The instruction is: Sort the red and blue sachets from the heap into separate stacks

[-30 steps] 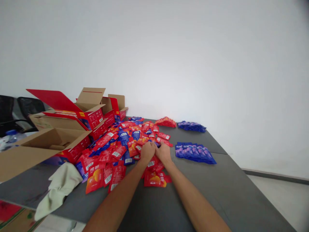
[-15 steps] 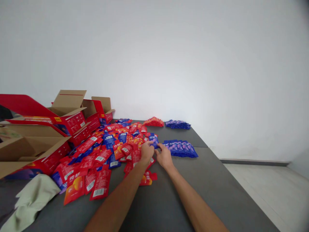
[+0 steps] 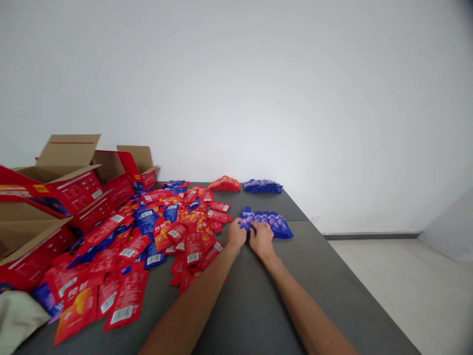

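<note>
A blue printed pouch point(image 3: 246, 215) lies at the left end of an overlapping row of blue pouches point(image 3: 280, 224). My left hand point(image 3: 236, 233) grips its left edge with closed fingers. At its lower right edge, the curled fingers of my right hand point(image 3: 261, 237) pinch it, partly covering the front of the row. Left of my hands spreads a loose heap of red pouches point(image 3: 193, 247) mixed with blue ones point(image 3: 154, 255), some face up and others with barcodes showing.
Farther back stand a stack of red pouches point(image 3: 224, 184) and a stack of blue pouches point(image 3: 262, 186). Open red cartons point(image 3: 76, 190) line the left side. A pale cloth point(image 3: 20, 315) lies at the lower left. The dark table point(image 3: 314, 291) ends along a slanting right edge.
Both hands have carried the blue pouch from beside the heap rightward and down onto the left end of the row. The view has turned slightly to the right.
</note>
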`<state>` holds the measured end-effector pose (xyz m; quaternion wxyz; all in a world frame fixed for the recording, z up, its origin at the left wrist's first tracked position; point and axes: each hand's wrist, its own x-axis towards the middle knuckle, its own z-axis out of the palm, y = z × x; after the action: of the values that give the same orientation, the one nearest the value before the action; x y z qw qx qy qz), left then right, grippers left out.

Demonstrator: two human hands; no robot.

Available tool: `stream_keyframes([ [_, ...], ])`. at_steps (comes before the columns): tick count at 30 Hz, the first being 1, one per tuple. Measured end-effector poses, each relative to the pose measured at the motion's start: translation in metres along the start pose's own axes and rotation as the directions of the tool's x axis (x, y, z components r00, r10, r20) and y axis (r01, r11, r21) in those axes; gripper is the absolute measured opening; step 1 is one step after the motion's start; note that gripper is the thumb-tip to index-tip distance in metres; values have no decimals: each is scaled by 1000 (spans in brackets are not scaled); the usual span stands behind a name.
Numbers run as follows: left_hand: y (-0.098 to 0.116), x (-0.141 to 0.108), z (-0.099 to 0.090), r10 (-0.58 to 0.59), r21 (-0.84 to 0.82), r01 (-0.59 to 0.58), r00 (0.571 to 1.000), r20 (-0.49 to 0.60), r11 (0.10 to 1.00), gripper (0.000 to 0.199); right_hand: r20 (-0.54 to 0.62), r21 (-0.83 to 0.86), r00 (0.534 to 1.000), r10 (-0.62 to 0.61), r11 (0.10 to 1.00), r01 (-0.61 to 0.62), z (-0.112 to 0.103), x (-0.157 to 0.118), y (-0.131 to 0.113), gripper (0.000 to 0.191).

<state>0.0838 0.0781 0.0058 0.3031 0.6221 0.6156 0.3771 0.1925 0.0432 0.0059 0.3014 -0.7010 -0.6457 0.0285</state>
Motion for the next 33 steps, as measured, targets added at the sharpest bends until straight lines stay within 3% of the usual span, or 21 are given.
stream_keyframes([
  [6,4,3,1,45,13,-45,999,6,999,41,97,-130,989,-116,983,128,-1,-6,3,43],
  [12,10,-4,-2,108,317,-134,989,97,939,36,113,-171,987,-111,977,130,-2,-6,5,41],
  [16,7,-11,-4,147,473,-172,985,89,864,38,118,-178,986,-115,975,135,2,-7,8,41],
  [23,0,-10,-6,215,482,-296,952,216,825,39,97,-184,984,-152,968,168,6,-8,12,39],
  [29,1,-12,-5,157,502,-234,969,191,833,39,110,-223,984,-142,961,164,5,-11,8,40],
  [33,0,-19,-12,214,457,-260,965,150,851,43,76,-243,988,-132,959,146,4,-12,1,43],
])
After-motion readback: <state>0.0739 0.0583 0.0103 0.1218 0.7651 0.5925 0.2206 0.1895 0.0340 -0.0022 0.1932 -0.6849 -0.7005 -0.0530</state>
